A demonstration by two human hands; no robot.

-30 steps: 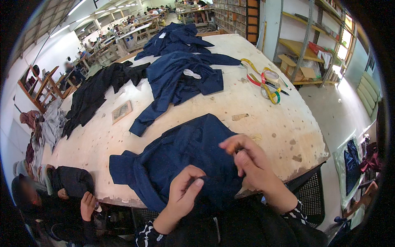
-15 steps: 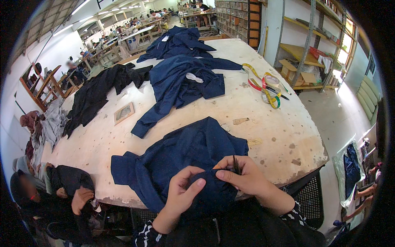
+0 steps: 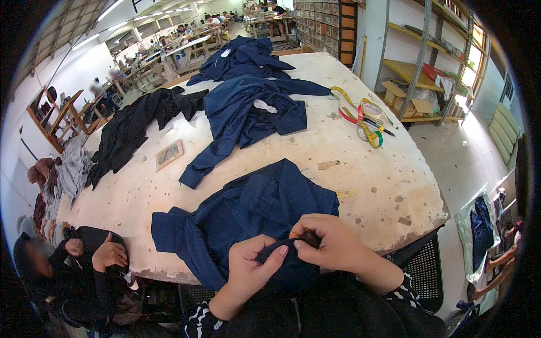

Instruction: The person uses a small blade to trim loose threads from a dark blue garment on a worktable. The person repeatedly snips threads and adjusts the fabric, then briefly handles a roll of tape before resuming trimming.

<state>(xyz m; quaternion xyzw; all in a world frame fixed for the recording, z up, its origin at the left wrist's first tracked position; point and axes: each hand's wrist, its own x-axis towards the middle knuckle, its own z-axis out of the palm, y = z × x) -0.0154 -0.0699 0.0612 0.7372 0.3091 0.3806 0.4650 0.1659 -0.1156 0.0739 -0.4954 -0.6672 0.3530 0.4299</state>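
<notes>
Left hand [image 3: 252, 265] and right hand [image 3: 329, 243] — fingers of both pinching fold of dark blue garment [image 3: 248, 217] at near table [image 3: 389, 186] edge. Second blue garment [image 3: 248, 115] farther back; tape measure [image 3: 366, 115] far right.

big workshop, ceiling strip lights [image 3: 115, 7], metal shelving [image 3: 420, 62], perhaps worktables beyond

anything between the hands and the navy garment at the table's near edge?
Nothing visible. Both hands already touch the navy garment: the left hand and right hand pinch a fold of it at the near edge of the table. The other garments and the tape measure lie farther back.
</notes>
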